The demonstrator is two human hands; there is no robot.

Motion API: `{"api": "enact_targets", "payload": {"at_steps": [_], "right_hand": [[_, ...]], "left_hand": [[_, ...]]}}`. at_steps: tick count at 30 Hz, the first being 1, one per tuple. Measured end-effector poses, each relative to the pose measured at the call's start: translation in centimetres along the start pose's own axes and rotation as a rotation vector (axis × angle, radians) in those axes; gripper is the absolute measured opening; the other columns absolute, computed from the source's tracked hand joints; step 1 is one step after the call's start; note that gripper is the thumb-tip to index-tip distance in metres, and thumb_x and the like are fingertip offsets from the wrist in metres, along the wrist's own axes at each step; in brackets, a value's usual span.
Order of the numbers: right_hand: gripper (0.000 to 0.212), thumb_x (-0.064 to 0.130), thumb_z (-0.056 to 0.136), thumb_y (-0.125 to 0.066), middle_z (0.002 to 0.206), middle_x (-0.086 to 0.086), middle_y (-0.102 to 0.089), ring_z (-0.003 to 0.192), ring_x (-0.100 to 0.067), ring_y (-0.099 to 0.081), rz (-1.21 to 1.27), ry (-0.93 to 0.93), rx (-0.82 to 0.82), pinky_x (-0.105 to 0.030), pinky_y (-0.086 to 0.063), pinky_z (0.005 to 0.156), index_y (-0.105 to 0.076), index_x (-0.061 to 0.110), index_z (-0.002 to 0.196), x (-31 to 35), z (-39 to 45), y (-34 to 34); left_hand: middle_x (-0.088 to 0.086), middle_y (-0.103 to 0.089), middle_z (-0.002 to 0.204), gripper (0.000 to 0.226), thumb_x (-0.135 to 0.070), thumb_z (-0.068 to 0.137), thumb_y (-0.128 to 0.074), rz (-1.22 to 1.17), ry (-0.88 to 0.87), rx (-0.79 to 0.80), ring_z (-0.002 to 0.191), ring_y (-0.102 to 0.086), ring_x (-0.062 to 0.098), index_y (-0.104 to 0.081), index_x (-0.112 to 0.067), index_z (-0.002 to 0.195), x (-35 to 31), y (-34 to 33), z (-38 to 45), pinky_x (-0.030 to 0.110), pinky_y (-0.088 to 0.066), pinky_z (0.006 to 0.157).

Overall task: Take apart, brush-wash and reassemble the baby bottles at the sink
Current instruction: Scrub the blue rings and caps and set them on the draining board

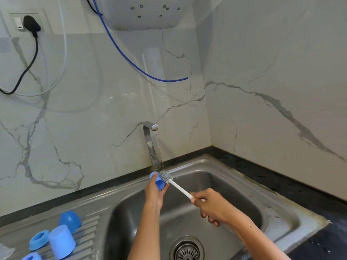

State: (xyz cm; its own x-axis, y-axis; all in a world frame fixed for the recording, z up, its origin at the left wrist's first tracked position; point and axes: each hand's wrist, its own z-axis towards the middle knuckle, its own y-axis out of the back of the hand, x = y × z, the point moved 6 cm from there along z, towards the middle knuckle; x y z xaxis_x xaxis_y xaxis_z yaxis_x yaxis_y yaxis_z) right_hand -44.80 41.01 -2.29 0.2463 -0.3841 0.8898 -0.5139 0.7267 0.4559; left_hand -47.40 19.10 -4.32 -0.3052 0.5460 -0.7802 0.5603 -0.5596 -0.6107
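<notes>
Here the left hand holds a small blue bottle part over the steel sink, fingers curled round it, just under the thin stream running from the tap. The right hand grips the white handle of the bottle brush, its grey bristle head touching the blue part's rim. On the ribbed drainboard at the left stand more blue pieces (all apart from one another): a domed cap, a pale blue cup-shaped bottle body upside down, and a ring beside it. A black worktop borders the sink.
</notes>
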Motion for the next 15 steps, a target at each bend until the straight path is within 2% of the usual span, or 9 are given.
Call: {"api": "enact_targets", "payload": {"at_steps": [2,4,7,10,13,15], "right_hand": [[0.036,0.031,0.101,-0.045,0.066,0.000,-0.048,0.042,-0.006,-0.034,0.010,0.009,-0.012,-0.018,-0.034,0.038,-0.051,0.035,0.136,0.3,-0.1,0.0],[0.035,0.030,0.102,-0.043,0.065,0.000,-0.047,0.041,-0.006,-0.033,-0.005,0.035,-0.058,-0.018,-0.033,0.039,-0.051,0.034,0.135,0.6,0.1,0.2],[0.033,0.027,0.103,-0.041,0.064,0.000,-0.046,0.042,-0.006,-0.033,-0.029,0.068,-0.135,-0.017,-0.032,0.038,-0.053,0.029,0.134,1.1,0.6,0.3],[0.035,0.029,0.102,-0.043,0.065,0.000,-0.048,0.039,-0.005,-0.034,-0.015,0.036,-0.081,-0.018,-0.034,0.039,-0.051,0.030,0.136,0.7,0.4,0.4],[0.037,0.031,0.101,-0.046,0.065,0.001,-0.049,0.039,-0.005,-0.036,-0.023,-0.001,0.015,-0.018,-0.035,0.038,-0.050,0.033,0.138,-0.2,-0.4,0.0],[0.036,0.031,0.101,-0.046,0.065,0.001,-0.049,0.039,-0.005,-0.036,-0.030,0.012,0.018,-0.018,-0.035,0.038,-0.052,0.034,0.136,-0.2,-0.5,-0.2]], "left_hand": [[0.016,-0.059,0.097,0.037,-0.015,0.098,-0.048,-0.093,0.023,0.053,0.086,-0.059,0.027,-0.045,0.002,0.131,0.0,-0.5,-0.2,0.042,-0.051,0.080],[0.018,-0.059,0.101,0.030,-0.015,0.098,-0.049,-0.118,0.081,0.135,0.090,-0.060,0.029,-0.049,0.000,0.123,0.5,-1.6,-1.1,0.044,-0.053,0.079],[0.022,-0.057,0.103,0.020,-0.019,0.097,-0.051,-0.090,0.167,0.217,0.098,-0.059,0.038,-0.053,-0.003,0.110,2.0,-3.0,-2.7,0.051,-0.050,0.087],[0.021,-0.055,0.100,0.028,-0.019,0.098,-0.050,-0.216,0.139,0.086,0.090,-0.058,0.034,-0.049,-0.003,0.120,1.8,-2.4,-2.1,0.052,-0.047,0.088],[0.015,-0.053,0.090,0.042,-0.024,0.099,-0.049,-0.355,0.069,-0.035,0.078,-0.054,0.022,-0.042,-0.003,0.134,0.4,-0.2,-0.6,0.038,-0.048,0.084],[0.014,-0.052,0.088,0.041,-0.030,0.099,-0.047,-0.359,0.084,-0.015,0.076,-0.053,0.022,-0.043,-0.005,0.130,0.2,0.0,0.0,0.039,-0.047,0.084]]}}
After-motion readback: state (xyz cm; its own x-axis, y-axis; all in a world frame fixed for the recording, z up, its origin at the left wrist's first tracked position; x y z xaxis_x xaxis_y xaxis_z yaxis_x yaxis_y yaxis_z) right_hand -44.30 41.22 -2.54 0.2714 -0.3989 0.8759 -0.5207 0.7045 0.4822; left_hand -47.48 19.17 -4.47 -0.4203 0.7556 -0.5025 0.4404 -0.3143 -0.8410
